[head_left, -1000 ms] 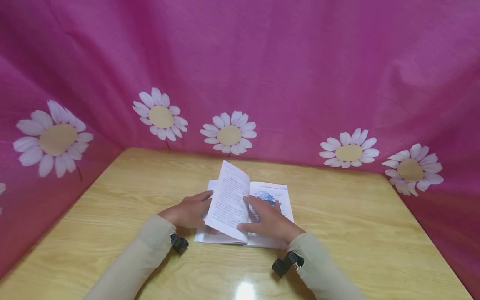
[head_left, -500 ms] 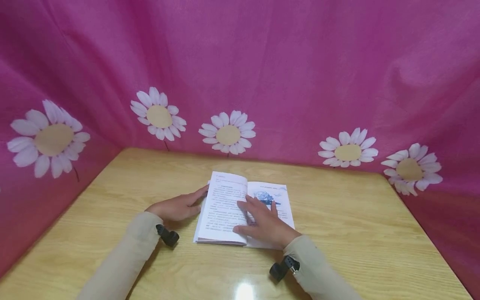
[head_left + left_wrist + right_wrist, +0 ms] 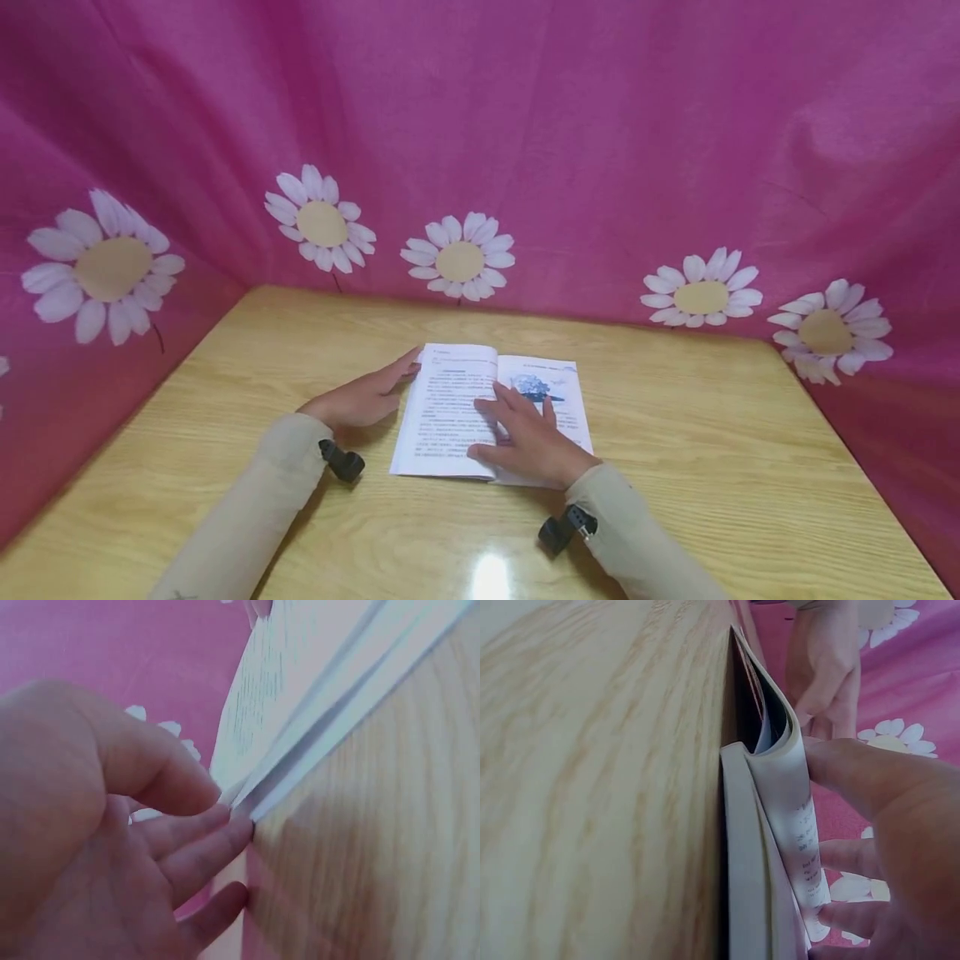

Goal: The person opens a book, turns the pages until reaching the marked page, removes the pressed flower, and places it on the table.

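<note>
An open book (image 3: pixel 457 417) lies on the table, with a printed text page on the left and a blue picture (image 3: pixel 534 387) on the right page. My left hand (image 3: pixel 358 402) is at the book's left edge, its fingers extended to the upper left corner. In the left wrist view, fingertips (image 3: pixel 238 825) touch the page edges, with the thumb apart from them in the head view. My right hand (image 3: pixel 536 442) rests spread across the spine and right page, its fingertips on the left page. The right wrist view shows the left pages arching up from the spine (image 3: pixel 776 772).
The book lies on a wood-grain table (image 3: pixel 712 467). A pink curtain (image 3: pixel 570 150) with white daisies hangs along its back and sides. Dark cameras (image 3: pixel 558 529) are strapped to both wrists over beige sleeves.
The raised page has come down flat onto the left side. My left hand has moved out from under it to the book's upper left corner. The right hand has stayed nearly in place.
</note>
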Available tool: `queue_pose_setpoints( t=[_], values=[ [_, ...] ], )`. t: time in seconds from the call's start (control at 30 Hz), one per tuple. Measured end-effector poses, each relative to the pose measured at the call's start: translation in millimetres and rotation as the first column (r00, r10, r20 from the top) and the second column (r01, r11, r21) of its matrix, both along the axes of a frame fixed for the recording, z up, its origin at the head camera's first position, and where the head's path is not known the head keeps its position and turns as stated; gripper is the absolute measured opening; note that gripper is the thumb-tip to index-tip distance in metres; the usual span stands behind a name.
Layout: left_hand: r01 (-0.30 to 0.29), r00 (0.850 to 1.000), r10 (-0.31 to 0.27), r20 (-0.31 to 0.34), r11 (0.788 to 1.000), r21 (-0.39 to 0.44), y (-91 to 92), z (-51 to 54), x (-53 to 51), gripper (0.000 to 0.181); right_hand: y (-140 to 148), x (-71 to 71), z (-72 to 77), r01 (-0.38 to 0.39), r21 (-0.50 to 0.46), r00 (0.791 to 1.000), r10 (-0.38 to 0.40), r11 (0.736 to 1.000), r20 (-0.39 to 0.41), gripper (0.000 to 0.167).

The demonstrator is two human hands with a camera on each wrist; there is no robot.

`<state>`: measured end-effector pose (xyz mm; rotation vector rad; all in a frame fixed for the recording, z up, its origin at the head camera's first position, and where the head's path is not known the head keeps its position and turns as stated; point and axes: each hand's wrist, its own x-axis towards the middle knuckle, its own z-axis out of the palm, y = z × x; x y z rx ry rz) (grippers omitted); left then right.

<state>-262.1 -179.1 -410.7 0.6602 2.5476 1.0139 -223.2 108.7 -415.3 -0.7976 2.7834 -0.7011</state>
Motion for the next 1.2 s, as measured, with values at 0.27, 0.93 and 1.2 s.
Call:
queue_pose_setpoints(
  t=[0.27, 0.93, 1.2],
  values=[
    [-0.003, 1.0, 0.0, -0.027, 0.995, -0.101, 9.5, 3.6, 5.5, 0.084, 0, 1.8, -2.1, -0.006, 0.008, 1.0, 0.006, 1.0, -0.003, 0.07],
    [0.013, 0.997, -0.039, -0.064, 0.933, -0.36, 24.8, -3.7, 19.6, 0.099, 22, -7.3, 7.7, 0.029, -0.006, 0.996, -0.028, 1.0, 0.09, 0.084],
    [0.01, 0.996, -0.043, -0.082, 0.93, -0.366, 27.0, -0.6, 17.7, 0.098, 55, -26.0, 18.9, 0.187, 0.076, 0.967, -0.198, 0.979, 0.163, 0.101]
  ],
)
